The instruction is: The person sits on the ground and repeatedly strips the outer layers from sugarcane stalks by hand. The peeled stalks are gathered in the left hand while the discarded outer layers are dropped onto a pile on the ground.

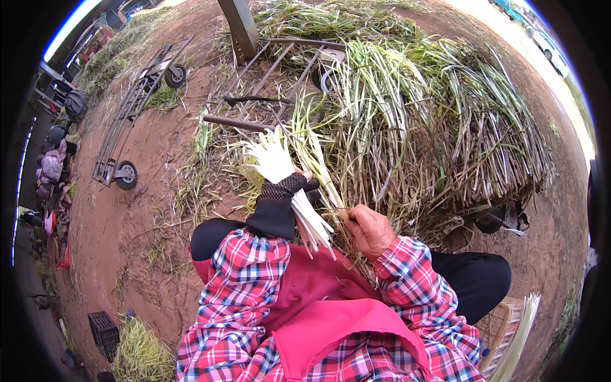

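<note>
My left hand [280, 198], in a black mesh fingerless glove, is closed round a bunch of peeled white stalks [310, 219]. The bunch slants over my lap, its pale ends fanned out above the glove. Just right of it my bare right hand [371, 232] pinches a thin yellow-green stalk [323, 167] near its lower part. Loose dry strands hang below those fingers. Beyond both hands lies a large heap of long leafy stalks [394, 137], green at the top and brownish at the near ends. A red apron [318, 280] covers my lap.
A two-wheeled metal cart [135, 108] lies at the far left. Metal bars [254, 124] and a post [240, 28] stand ahead. At lower right is a wicker basket [493, 328] with white stalks [519, 344]. A black crate [104, 335] and pale-green scraps [144, 353] lie lower left.
</note>
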Motion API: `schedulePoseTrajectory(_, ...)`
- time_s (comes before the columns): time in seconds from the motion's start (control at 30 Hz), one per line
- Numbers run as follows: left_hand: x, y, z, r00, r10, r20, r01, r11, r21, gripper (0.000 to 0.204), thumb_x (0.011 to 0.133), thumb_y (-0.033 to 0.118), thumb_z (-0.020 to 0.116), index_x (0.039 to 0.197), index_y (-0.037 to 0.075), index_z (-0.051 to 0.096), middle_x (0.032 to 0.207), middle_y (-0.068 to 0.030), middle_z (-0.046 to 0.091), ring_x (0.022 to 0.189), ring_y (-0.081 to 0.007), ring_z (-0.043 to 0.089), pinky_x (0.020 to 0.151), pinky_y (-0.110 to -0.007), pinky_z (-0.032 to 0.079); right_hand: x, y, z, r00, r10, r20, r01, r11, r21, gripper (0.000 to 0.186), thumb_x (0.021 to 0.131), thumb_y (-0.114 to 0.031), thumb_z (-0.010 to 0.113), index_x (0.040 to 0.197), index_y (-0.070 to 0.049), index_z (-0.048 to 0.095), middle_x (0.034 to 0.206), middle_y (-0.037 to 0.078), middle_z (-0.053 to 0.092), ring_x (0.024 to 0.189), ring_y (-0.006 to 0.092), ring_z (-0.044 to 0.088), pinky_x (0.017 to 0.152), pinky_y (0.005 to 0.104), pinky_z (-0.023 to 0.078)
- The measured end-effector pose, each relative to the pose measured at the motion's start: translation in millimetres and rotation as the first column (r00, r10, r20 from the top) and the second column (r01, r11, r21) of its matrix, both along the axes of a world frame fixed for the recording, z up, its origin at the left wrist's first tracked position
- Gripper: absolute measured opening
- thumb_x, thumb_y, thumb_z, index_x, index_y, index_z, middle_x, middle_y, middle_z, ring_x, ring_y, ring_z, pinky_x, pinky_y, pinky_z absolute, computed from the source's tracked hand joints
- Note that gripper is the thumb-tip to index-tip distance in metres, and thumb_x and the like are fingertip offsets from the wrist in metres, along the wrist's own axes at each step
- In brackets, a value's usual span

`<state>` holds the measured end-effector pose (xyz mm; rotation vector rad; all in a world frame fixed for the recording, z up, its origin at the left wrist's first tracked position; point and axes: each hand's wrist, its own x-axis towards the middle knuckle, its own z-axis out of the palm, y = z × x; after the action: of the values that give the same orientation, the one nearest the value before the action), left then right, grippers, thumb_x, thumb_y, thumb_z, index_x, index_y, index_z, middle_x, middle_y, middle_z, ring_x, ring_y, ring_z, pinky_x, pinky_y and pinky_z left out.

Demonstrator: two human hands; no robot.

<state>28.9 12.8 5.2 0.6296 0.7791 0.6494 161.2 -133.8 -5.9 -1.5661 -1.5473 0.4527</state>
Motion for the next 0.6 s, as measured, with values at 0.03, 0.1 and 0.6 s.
schedulePoseTrajectory(0.03,0,-1,0,0.998,-0.055,0.011,0.055,0.998,0.000,0.021,0.072,0.005,0.063,0.087,0.008,0.048,0.080,-0.0075,0.057,0.070,-0.0190,0.058,0.060,-0.030,0.050,1,0,-1,1.000,0.005,-0.002,-0.005,1.000,-0.005,0.013,0.074,-0.005,0.058,0.083,-0.003,0.049,0.071,0.013,0.049,0.063,0.0301,0.052,0.054,0.0344,0.042)
schedulePoseTrajectory(0.1,0,-3,-1,0.992,-0.118,0.043,0.118,0.993,0.001,0.022,0.072,0.006,0.063,0.088,0.007,0.048,0.081,-0.0072,0.056,0.073,-0.0190,0.058,0.062,-0.030,0.051,1,0,-4,1.000,0.018,-0.005,-0.018,1.000,-0.007,0.012,0.075,-0.005,0.057,0.084,-0.003,0.049,0.071,0.013,0.050,0.064,0.0304,0.052,0.055,0.0348,0.043)
schedulePoseTrajectory(0.6,6,-19,-11,0.989,-0.142,-0.043,0.149,0.944,0.294,0.025,0.071,0.006,0.065,0.091,0.004,0.050,0.072,-0.0051,0.055,0.061,-0.0153,0.056,0.053,-0.027,0.049,5,19,11,0.972,-0.222,-0.072,0.227,0.972,0.062,0.016,0.076,-0.016,0.060,0.080,-0.001,0.055,0.070,0.011,0.052,0.057,0.0228,0.054,0.051,0.0309,0.044)
